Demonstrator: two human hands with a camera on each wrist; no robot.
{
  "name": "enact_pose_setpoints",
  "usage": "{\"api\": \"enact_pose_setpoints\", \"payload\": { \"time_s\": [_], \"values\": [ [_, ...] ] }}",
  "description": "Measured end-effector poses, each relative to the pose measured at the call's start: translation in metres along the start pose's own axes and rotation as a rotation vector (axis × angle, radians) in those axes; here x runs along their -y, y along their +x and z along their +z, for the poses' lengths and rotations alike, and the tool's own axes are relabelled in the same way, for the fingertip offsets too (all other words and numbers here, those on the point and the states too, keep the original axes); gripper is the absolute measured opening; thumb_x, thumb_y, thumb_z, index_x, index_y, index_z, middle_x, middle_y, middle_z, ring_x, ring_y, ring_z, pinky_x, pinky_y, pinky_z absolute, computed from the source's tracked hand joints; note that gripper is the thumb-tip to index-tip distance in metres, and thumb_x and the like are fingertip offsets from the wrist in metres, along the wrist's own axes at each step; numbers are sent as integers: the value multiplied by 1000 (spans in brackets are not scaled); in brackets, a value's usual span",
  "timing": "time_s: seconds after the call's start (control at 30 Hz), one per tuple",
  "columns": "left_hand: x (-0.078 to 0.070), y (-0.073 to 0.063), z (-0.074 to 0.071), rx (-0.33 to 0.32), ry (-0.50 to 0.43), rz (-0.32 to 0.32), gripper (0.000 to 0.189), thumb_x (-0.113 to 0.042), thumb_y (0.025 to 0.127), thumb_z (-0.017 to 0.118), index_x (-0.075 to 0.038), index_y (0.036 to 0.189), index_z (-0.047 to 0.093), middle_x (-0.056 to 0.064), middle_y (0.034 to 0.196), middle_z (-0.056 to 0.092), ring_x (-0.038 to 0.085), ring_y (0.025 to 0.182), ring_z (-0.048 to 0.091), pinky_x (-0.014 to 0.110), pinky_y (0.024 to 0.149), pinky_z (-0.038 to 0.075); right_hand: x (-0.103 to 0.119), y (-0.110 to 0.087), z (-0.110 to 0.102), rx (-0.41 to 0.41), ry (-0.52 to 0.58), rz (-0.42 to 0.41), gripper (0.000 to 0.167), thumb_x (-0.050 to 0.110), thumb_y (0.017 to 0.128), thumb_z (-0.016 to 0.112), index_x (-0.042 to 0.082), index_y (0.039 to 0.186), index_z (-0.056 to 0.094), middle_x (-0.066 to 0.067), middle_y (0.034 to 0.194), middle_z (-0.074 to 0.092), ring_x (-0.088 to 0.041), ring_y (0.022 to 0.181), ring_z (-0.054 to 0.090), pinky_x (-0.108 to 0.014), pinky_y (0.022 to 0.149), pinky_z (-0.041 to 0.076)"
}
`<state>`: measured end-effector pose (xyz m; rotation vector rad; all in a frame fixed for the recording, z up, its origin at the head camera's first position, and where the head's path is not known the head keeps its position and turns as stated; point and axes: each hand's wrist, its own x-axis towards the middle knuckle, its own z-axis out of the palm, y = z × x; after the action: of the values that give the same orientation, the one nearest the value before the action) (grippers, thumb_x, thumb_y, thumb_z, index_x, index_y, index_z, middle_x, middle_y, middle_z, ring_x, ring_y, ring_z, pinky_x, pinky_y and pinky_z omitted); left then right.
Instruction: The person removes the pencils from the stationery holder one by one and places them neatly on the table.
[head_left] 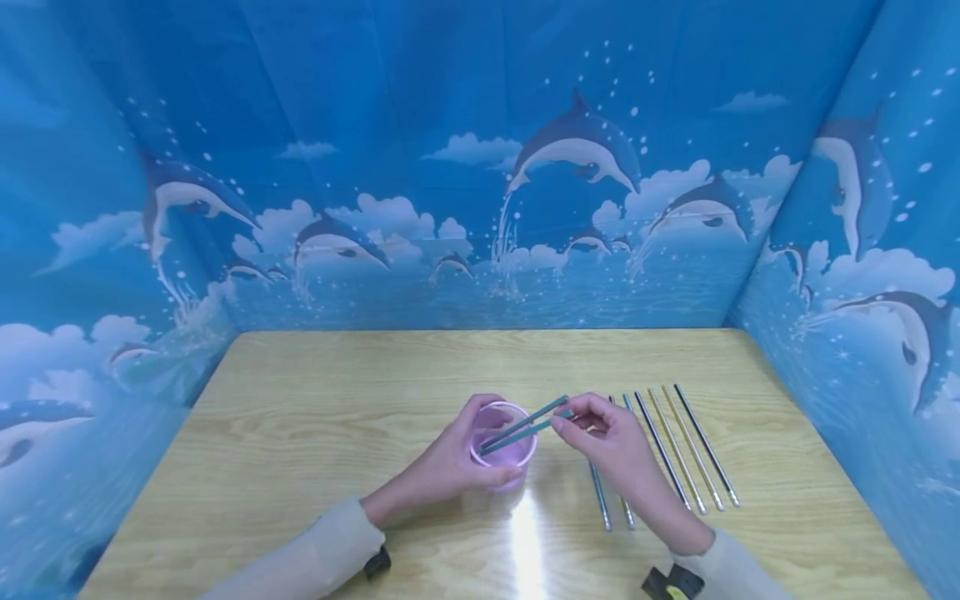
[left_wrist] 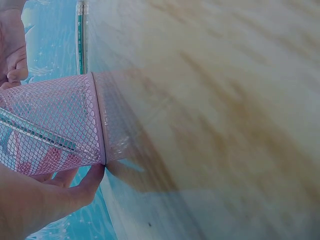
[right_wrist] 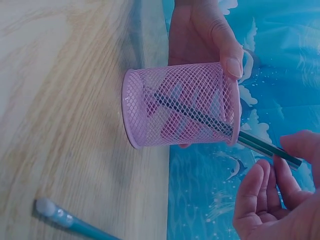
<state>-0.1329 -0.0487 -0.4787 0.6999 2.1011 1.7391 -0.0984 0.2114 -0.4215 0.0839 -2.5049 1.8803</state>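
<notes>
A pink mesh pencil cup stands on the table, and my left hand grips it round its side. Two green pencils slant out of the cup toward the right, their lower ends inside. Thumb and finger of my right hand pinch one of these pencils near its upper end. The right wrist view shows the pencil passing over the rim, and its lower part through the mesh. Beyond the mesh, part of my left hand holds the cup's far side.
Several pencils lie side by side to the right of the cup, among them a dark one and a gold one. My right forearm crosses over part of this row. A dolphin-print curtain hangs behind the wooden table.
</notes>
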Motion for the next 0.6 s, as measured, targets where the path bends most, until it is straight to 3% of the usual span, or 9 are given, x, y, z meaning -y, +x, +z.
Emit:
{"api": "enact_pose_setpoints", "payload": {
  "time_s": [0.3,0.6],
  "values": [
    [-1,1,1,1,-25,-14,88,-25,85,96,-24,155,43,8,151,60,31,141,57,45,111,54,-3,-5,-2,-32,-18,-1,22,15,95,87,3,112,78,-8,105,74,-20,93,69,-26,80,61],
    [-2,0,1,-1,-22,3,87,-21,84,95,-24,154,43,5,152,60,32,143,55,48,115,50,-1,-13,-7,-91,95,-67,22,10,98,83,-2,115,76,-14,106,76,-22,92,75,-27,83,64]
  ]
}}
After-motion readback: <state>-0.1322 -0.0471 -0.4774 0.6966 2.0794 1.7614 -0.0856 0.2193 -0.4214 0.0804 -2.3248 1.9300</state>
